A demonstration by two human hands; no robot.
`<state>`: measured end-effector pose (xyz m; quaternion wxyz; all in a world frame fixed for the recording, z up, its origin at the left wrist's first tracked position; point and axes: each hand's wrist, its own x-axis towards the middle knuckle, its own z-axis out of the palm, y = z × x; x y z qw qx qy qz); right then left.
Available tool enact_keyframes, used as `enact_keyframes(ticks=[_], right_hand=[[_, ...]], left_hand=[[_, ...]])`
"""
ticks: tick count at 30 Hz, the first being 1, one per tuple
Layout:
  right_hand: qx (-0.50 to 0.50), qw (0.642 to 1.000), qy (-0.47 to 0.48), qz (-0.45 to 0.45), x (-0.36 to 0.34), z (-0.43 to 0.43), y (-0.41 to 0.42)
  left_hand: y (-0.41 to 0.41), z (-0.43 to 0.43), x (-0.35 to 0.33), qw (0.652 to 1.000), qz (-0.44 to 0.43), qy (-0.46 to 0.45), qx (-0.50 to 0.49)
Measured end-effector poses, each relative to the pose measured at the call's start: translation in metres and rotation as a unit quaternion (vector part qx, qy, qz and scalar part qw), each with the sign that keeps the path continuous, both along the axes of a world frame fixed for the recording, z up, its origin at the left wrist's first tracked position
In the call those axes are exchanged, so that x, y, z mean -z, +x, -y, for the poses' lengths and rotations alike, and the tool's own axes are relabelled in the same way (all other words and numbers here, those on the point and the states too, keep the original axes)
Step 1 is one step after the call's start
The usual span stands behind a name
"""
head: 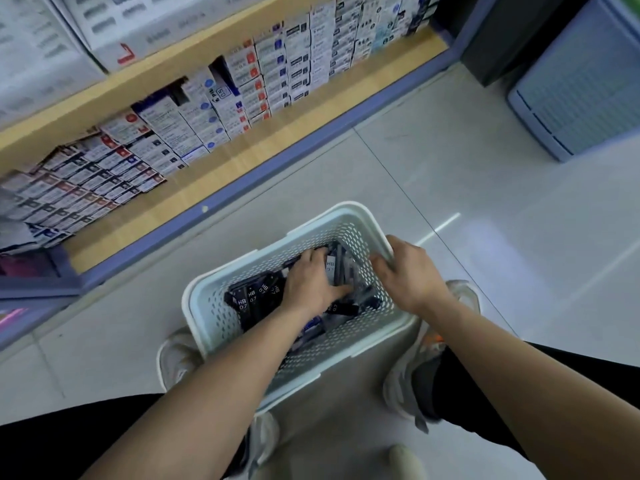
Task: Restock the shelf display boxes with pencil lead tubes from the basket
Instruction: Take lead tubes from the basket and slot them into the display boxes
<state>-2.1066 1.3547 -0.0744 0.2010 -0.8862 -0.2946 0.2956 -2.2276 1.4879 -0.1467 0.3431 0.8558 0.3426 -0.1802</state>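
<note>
White plastic basket (pixel 242 263) sits on the floor between the person's feet, near and right of the shelf (pixel 242 157), with dark lead tubes (pixel 252 296) heaped inside. The left hand (pixel 311 282) is down in the heap, fingers bent over tubes; whether it has a firm hold cannot be told. The right hand (pixel 408 275) grips the basket's right rim. A loose handful would likely spill on the way to the display boxes (pixel 207 109), and mixed tubes risk landing in the wrong box.

Perforated pale plastic basket (pixel 367 344) looked smooth, lead tubes (pixel 252 296) were dark glossy plastic, shelf (pixel 221 168) showed matt wood grain, display boxes (pixel 194 123) were printed card, floor tiles (pixel 485 188) shone glossy.
</note>
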Motion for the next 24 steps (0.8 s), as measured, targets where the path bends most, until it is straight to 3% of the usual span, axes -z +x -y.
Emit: enact_keyframes(ticks=[5, 18, 24], right_hand=[[0.011, 1.0, 0.007, -0.004, -0.002, -0.001, -0.001], [0.022, 1.0, 0.013, -0.005, -0.002, -0.002, -0.002], [0.026, 1.0, 0.012, -0.001, 0.0, -0.002, -0.002]], left_hand=[[0.005, 0.014, 0.003, 0.995, 0.019, -0.07, -0.063], [0.012, 0.027, 0.012, 0.975, 0.079, -0.105, -0.181], [0.019, 0.023, 0.01, 0.962, 0.067, -0.152, -0.216]])
